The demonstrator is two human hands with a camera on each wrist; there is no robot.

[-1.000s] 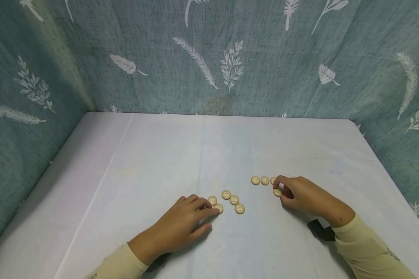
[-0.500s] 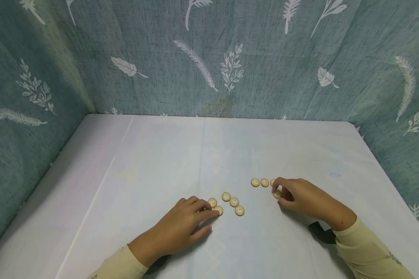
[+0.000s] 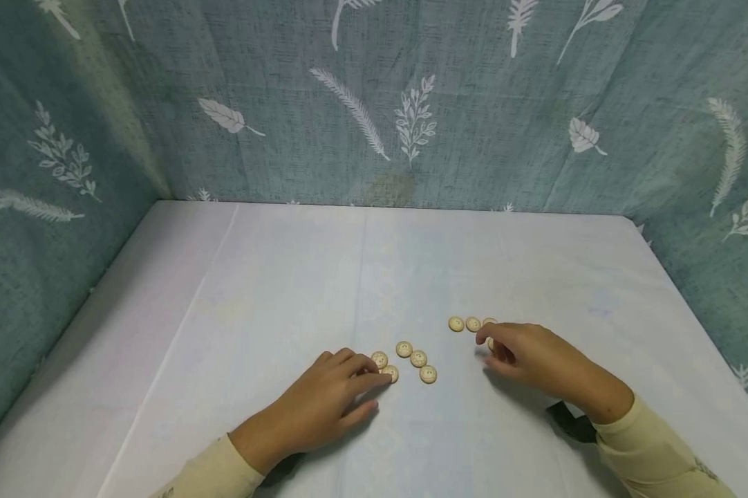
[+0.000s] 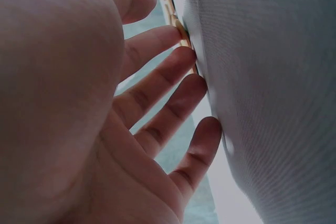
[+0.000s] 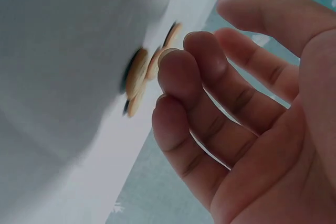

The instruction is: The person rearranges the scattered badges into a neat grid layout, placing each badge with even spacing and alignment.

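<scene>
Round tan buttons (image 3: 419,358) lie in two groups on a white table (image 3: 274,277) before us. At lower center is the left hand (image 3: 321,402), its fingers relaxed and slightly spread; the index fingertip appears to touch one button (image 3: 393,372), with another (image 3: 379,359) just beside it. To their right, three more form a slanting line. Farther right, three make a short row (image 3: 473,324), and a fourth button (image 3: 490,343) below its end is partly hidden by the right hand (image 3: 532,360). We see that hand's fingers loosely bent, holding nothing, apart from the buttons. Cream sleeves (image 3: 657,446) cover both forearms; green leaf-patterned cloth (image 3: 274,162) hangs behind.
</scene>
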